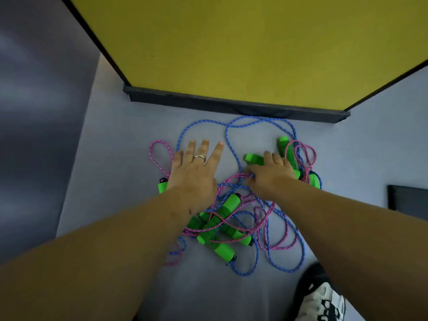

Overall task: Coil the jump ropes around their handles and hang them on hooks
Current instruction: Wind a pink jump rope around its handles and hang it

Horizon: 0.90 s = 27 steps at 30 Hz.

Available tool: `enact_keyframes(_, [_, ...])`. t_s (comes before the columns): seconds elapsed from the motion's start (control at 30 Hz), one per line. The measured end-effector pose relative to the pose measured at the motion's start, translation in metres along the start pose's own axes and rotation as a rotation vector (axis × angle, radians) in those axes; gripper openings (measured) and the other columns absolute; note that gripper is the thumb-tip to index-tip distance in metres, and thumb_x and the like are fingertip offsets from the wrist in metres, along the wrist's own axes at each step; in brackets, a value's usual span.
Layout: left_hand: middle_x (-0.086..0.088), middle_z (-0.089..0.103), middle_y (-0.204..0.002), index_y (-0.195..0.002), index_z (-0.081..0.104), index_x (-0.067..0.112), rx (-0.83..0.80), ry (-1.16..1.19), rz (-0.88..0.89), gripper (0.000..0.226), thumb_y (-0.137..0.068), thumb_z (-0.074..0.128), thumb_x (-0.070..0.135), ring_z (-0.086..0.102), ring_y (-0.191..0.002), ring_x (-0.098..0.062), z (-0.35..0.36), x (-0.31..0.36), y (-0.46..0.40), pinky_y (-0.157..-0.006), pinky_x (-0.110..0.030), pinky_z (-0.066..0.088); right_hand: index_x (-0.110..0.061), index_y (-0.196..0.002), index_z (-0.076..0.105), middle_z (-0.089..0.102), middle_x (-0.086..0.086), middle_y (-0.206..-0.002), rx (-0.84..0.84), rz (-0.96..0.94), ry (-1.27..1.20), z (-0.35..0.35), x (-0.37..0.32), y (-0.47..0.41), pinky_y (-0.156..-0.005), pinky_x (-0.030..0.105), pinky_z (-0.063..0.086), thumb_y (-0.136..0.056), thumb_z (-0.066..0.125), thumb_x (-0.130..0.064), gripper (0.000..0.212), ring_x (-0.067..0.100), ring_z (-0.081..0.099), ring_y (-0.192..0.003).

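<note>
Tangled blue and pink ropes (234,200) with green handles on grey floor (115,140) near yellow board (231,47), left hand (194,167) spread flat above them, right hand (269,172) gripping a green handle (254,159), shoe (324,302) near right

Ring (200,157), bare forearms, black-and-white shoe (324,302)

Soft, even, rather dim light; faint shadows. The wall (34,135) at left is blurred; wide-angle bending at the edges.

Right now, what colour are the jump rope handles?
Bright green, clearest in the head view: handles.
</note>
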<state>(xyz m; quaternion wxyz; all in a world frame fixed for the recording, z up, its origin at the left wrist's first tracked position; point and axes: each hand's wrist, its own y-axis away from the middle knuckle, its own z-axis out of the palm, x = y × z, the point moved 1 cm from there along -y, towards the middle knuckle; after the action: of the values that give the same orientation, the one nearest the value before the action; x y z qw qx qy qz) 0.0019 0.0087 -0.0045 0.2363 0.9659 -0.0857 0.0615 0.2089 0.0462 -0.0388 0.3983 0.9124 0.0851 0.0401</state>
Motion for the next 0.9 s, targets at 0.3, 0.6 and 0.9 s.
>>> enact_keyframes(0.3, [-0.004,-0.008,-0.174,-0.159,-0.024,0.031,-0.001,-0.043,0.07,0.113,-0.091,0.066,0.029,-0.008,-0.16,-0.035,-0.018,0.012,-0.016,-0.128,-0.053,0.007,-0.031,-0.125,0.054,0.036,0.008,-0.118,0.118,-0.134,0.086,-0.021,-0.017,0.017,-0.088,0.05,0.052,-0.086,0.063,-0.011,0.044,0.037,0.052,-0.103])
enact_keyframes(0.6, [-0.011,0.056,-0.143,-0.164,0.001,0.018,0.142,0.016,0.213,0.086,-0.098,0.057,0.026,0.053,-0.13,-0.033,-0.101,0.016,0.016,-0.105,-0.045,0.04,-0.011,-0.117,0.064,0.066,0.015,-0.11,0.615,-0.478,-0.006,-0.096,-0.055,0.096,-0.074,0.043,0.048,-0.07,0.069,-0.002,0.048,0.039,0.065,-0.087])
enact_keyframes(0.9, [-0.006,0.061,-0.121,-0.133,0.058,0.022,0.432,-0.04,0.256,0.042,-0.093,0.054,0.032,0.057,-0.106,-0.033,-0.22,-0.013,0.103,-0.087,-0.044,0.045,-0.024,-0.11,0.052,0.056,-0.001,-0.083,0.608,-0.281,-0.396,-0.171,-0.038,0.187,-0.062,0.035,0.039,-0.091,0.062,-0.027,0.022,0.029,0.058,-0.078])
